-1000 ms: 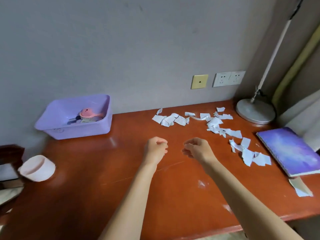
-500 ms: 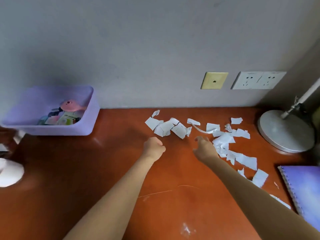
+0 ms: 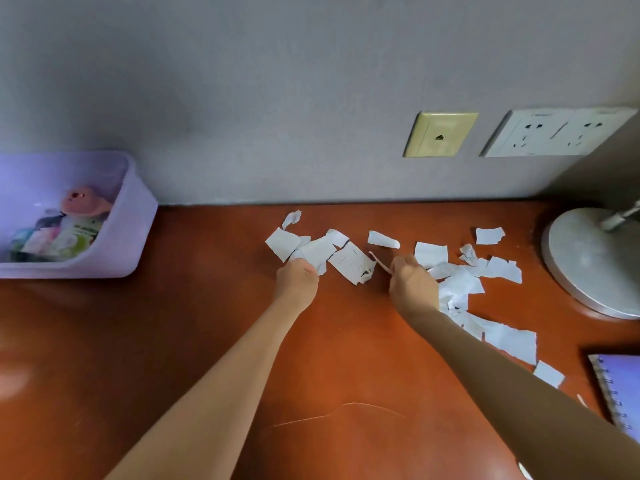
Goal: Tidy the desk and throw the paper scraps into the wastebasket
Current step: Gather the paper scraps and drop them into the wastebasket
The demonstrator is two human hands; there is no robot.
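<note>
Torn white paper scraps lie on the red-brown desk (image 3: 207,341) near the wall, in a left cluster (image 3: 349,263) and a longer trail on the right (image 3: 457,282). My left hand (image 3: 298,280) is curled, its fingertips pinching the edge of a scrap (image 3: 317,252) in the left cluster. My right hand (image 3: 412,284) pinches a thin paper strip (image 3: 379,261) between the two clusters. No wastebasket is in view.
A lilac plastic bin (image 3: 138,220) with a pink brush and small items stands at the back left. A round grey lamp base (image 3: 588,265) sits at the far right. A purple spiral notebook (image 3: 620,393) lies at the right edge. Wall sockets (image 3: 554,136) are above the desk.
Both hands have moved forward to the scraps near the wall and closed on paper. The view has come closer and lower, so the white object at the left is out of frame.
</note>
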